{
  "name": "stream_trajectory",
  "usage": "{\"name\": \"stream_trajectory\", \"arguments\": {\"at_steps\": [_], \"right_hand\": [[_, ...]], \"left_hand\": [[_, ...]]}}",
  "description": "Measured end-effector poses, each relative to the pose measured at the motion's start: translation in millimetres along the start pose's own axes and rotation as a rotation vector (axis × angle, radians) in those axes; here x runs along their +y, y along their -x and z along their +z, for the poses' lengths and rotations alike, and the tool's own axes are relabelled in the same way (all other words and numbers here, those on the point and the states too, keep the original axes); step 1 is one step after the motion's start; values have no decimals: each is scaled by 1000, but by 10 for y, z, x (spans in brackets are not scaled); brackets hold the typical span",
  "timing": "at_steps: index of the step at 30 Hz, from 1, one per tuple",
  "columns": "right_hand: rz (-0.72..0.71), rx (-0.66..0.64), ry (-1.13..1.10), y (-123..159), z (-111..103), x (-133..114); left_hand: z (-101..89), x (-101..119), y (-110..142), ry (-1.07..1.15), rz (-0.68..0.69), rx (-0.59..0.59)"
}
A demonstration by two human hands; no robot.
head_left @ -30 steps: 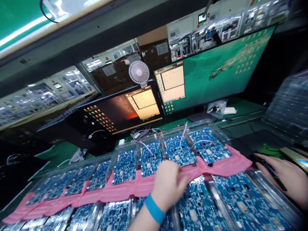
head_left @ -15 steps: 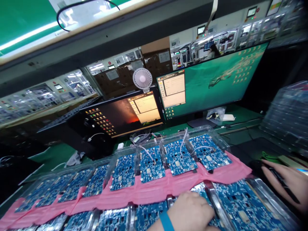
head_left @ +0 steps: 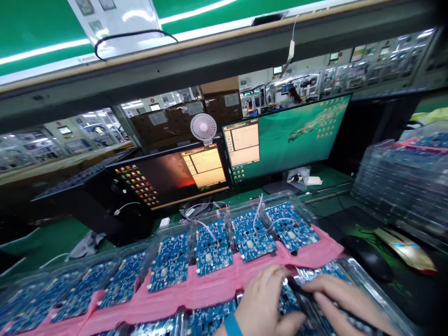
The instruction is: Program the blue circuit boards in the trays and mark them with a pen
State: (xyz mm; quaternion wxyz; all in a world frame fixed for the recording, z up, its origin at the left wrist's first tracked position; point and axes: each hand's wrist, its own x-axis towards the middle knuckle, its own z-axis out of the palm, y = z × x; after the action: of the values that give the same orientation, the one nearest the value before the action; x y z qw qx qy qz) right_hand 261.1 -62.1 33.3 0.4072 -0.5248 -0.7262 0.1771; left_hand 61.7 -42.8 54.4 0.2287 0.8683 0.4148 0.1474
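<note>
Bench: blue circuit boards (head_left: 213, 247) beside pink strip (head_left: 196, 291).
Left hand (head_left: 266, 301): spread over near tray (head_left: 374, 289).
Right hand (head_left: 345, 298): pinching black pen (head_left: 353, 322), tip toward tray.

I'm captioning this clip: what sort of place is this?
Probably an electronics factory line: blue circuit boards, stacked clear plastic trays, and rows of panel-fronted equipment along the far wall.

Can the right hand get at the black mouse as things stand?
Probably yes: the right hand sits close to the mouse, with only the tray's metal rim between, though it holds a black tool.
</note>
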Motion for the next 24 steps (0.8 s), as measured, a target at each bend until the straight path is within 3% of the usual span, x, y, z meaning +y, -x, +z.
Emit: {"name": "stream_trajectory", "arguments": {"at_steps": [2,5,9,14,16,17,21,22,24], "right_hand": [[-53,-108,-52,-37,160,-254],[49,-215,-135,-77,245,-368],[113,-393,-224,-77,150,-327],[61,-584,-276,-6,-16,-272],[109,-535,-316,-3,-59,-214],[165,-446,-337,-25,-80,-176],[401,44,-284,-308,-168,18],[427,104,-237,-404,-179,74],[430,101,-179,-570,-168,196]], "left_hand": [[3,9,0,-50,22,-65],[54,10,-25,-225,17,-95],[100,20,-48,-352,56,-68],[92,-1,-35,-298,43,-15],[82,-10,-29,-261,27,19],[75,-12,-28,-247,8,42],[49,-11,-35,-218,-78,75],[45,-11,-39,-214,-75,67],[41,-13,-44,-200,-60,42]]}}
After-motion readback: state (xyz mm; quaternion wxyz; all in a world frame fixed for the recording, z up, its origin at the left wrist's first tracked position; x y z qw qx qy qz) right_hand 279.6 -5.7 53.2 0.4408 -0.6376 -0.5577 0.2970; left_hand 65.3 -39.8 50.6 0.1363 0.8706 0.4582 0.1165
